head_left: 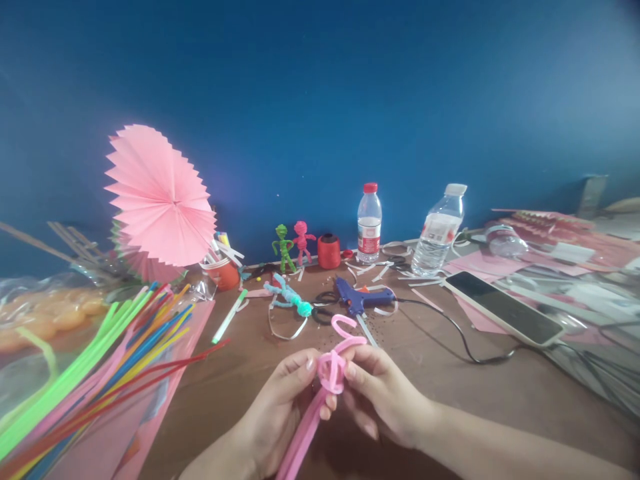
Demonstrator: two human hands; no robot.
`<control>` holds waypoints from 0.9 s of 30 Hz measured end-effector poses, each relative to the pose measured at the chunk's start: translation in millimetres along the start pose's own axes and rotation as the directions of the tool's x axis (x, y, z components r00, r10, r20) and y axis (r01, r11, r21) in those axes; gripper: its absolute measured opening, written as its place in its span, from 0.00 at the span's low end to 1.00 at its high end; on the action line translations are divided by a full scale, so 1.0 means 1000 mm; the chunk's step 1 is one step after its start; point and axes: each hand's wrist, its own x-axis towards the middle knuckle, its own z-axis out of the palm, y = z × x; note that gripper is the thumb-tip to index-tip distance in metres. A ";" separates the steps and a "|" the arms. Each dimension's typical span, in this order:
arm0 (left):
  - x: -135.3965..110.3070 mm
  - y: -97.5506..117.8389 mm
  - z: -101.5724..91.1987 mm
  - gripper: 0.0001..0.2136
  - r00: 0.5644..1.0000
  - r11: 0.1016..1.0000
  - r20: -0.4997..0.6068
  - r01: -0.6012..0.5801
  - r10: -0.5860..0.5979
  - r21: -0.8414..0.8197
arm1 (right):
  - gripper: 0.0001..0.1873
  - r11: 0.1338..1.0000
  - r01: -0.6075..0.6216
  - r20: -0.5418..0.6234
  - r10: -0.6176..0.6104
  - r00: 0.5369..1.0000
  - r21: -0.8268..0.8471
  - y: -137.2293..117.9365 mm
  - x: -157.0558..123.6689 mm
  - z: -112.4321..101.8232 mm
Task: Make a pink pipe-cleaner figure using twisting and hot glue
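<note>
Pink pipe cleaners (pixel 332 371) are coiled into a small ball at the centre, with long straight ends hanging toward me and a curled end pointing away. My left hand (pixel 285 393) pinches the coil from the left, fingers behind the long ends. My right hand (pixel 383 393) grips it from the right, thumb and index finger on the loop. Beyond my hands lies a turquoise pipe-cleaner figure (pixel 295 298). A blue glue gun (pixel 364 299) rests on its side to the right of that figure.
Bundled coloured pipe cleaners (pixel 95 380) fill the left. A pink paper fan (pixel 165 200) stands behind them. Green (pixel 283 247) and pink figures (pixel 301 241), a red-capped bottle (pixel 369 227) and a tilted bottle (pixel 437 233) line the wall. A phone (pixel 503 307) and cable (pixel 465 343) lie right.
</note>
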 end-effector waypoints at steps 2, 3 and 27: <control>0.001 0.000 -0.001 0.08 1.000 1.000 -0.002 0.009 -0.009 -0.003 | 0.17 0.999 -0.035 0.012 0.035 0.999 -0.015 -0.002 0.000 -0.001; 0.001 0.000 -0.001 0.08 1.000 1.000 0.001 0.012 -0.012 -0.005 | 0.17 0.999 -0.050 0.020 0.050 0.999 -0.013 -0.003 0.000 -0.001; 0.001 0.000 0.000 0.10 0.999 1.000 0.052 -0.007 0.007 0.000 | 0.17 0.994 -0.042 0.021 0.040 0.999 0.097 -0.001 0.005 -0.001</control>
